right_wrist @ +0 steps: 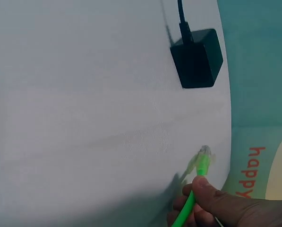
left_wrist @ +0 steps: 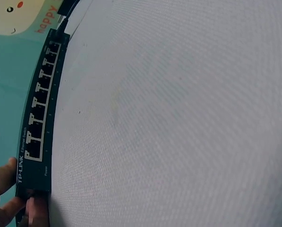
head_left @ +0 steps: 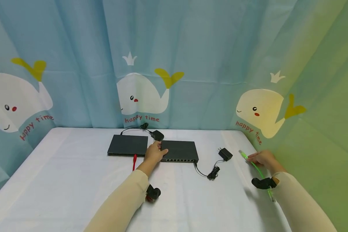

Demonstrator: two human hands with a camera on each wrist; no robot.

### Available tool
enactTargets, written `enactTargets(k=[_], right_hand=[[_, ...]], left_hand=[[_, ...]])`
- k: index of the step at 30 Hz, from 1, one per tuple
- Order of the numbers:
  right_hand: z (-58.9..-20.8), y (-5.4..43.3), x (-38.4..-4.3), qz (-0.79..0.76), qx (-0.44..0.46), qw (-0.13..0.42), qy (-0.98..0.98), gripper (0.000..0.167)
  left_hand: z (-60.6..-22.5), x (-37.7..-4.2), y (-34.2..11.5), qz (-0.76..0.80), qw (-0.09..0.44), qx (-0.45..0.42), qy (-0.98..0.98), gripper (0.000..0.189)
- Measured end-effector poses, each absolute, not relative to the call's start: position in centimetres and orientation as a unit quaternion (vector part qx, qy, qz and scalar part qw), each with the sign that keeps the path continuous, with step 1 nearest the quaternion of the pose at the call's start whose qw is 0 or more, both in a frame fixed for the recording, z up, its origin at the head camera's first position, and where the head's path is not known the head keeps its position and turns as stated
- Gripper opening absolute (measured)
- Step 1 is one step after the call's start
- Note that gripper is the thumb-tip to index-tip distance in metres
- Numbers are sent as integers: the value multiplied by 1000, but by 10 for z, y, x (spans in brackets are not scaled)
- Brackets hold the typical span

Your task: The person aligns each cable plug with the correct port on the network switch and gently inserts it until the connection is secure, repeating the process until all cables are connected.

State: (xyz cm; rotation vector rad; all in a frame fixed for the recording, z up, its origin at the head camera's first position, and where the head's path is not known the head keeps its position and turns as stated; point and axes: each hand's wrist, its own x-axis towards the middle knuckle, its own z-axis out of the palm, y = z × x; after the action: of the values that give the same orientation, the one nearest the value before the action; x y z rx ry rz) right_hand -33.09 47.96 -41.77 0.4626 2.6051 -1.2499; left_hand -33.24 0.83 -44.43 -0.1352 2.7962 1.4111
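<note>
A black TP-LINK Ethernet switch (head_left: 179, 150) lies on the white table, its row of ports facing the front. My left hand (head_left: 154, 154) grips its left end, thumb on the top face and fingers curled at the side; the left wrist view shows the ports of the switch (left_wrist: 41, 104) close up. Off to the right, my right hand (head_left: 264, 158) pinches a green Ethernet cable (right_wrist: 185, 208) just behind its clear plug (right_wrist: 205, 151), which points away from me. The cable's other end hangs below the right wrist.
A second flat black box (head_left: 127, 145) sits to the left, a red cable (head_left: 134, 161) at its front. Behind it is a black power adapter (head_left: 157, 135). Another adapter (head_left: 225, 154) with a bundled cord (head_left: 213, 173) connects to the switch. A whale-print curtain (head_left: 206, 64) borders the table.
</note>
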Motion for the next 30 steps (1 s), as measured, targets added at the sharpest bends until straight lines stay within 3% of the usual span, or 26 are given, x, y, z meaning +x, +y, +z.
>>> enactTargets(k=[12, 30], right_hand=[[-412, 452, -296, -445, 152, 123, 874, 22], [-419, 430, -254, -464, 111, 154, 865, 16]], left_hand=[[-442, -333, 8, 448, 11, -47, 893, 54], [-443, -330, 8, 450, 2, -39, 892, 53]])
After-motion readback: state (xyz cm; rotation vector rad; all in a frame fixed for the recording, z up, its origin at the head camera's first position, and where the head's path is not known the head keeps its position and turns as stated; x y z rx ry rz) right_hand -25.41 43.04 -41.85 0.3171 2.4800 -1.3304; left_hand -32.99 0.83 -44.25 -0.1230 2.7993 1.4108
